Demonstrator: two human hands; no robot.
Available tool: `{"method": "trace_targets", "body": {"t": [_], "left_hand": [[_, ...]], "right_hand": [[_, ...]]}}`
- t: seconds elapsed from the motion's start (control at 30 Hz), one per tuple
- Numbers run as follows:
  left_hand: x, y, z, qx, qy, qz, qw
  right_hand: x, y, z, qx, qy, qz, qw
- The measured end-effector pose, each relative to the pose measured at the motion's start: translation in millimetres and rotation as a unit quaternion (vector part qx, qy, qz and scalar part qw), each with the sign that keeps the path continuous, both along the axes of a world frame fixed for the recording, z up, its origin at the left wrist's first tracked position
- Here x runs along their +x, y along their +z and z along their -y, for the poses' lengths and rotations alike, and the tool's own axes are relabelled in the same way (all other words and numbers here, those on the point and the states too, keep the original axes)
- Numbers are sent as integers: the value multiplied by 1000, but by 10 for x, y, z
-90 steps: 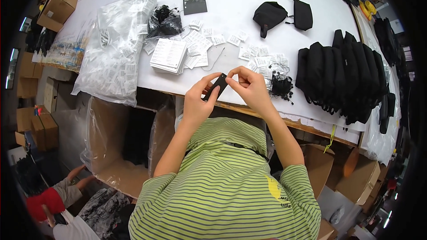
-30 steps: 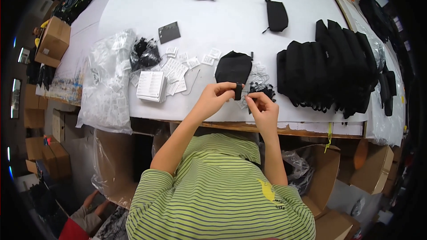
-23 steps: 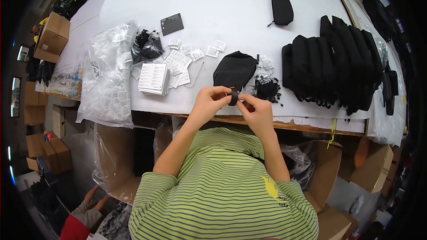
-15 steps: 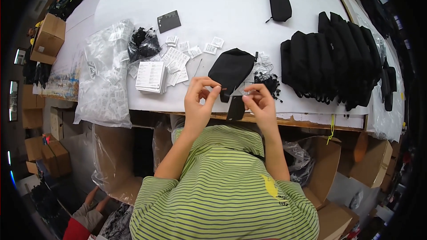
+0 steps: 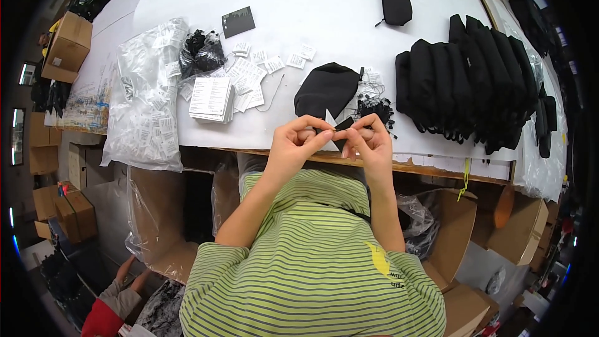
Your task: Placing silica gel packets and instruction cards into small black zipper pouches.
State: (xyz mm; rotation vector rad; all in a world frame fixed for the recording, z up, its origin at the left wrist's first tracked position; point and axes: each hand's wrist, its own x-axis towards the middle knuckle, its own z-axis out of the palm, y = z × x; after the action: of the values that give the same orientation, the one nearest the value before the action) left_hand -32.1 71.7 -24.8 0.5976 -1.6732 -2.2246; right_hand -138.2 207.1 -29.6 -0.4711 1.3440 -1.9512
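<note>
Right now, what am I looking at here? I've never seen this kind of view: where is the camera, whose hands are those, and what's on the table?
The camera sits on a person's head and looks down, so edges bend. The left hand and right hand meet at the white table edge, pinching a small black piece between them. Behind it lies a black pouch; to the right, a row of black pouches; to the left, a stack of white tags and a clear bag of packets.

Both hands (image 5: pixel 334 140) on small, perhaps black, tag (image 5: pixel 342 125)

Matt black cloth pouch (image 5: pixel 326 89), glossy clear plastic bag (image 5: pixel 146 103), white paper tags (image 5: pixel 211 97), smooth white tabletop (image 5: pixel 324 25)
</note>
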Motion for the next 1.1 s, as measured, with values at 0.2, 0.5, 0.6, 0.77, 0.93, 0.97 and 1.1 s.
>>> {"method": "trace_targets", "body": {"t": [0.2, 0.5, 0.6, 0.77, 0.93, 0.97, 1.1], "left_hand": [[4, 61, -53, -51, -4, 25, 998], [25, 75, -64, -80, -3, 55, 995], [30, 65, -62, -79, -5, 53, 995], [44, 54, -63, -82, -8, 54, 995], [56, 72, -59, -79, -24, 61, 995], [56, 71, -53, -78, -24, 62, 995], [68, 51, -34, -73, -40, 68, 994]], "right_hand": [[30, -103, 18, 31, -14, 5, 999], [84, -85, 42, 22, -40, 16, 999], [78, -99, 16, 41, -21, 4, 999], [90, -61, 34, 32, -46, -3, 998], [95, -81, 35, 23, -42, 3, 999], [94, -86, 35, 24, -42, -11, 999], [116, -102, 49, 36, -52, -53, 997]]}}
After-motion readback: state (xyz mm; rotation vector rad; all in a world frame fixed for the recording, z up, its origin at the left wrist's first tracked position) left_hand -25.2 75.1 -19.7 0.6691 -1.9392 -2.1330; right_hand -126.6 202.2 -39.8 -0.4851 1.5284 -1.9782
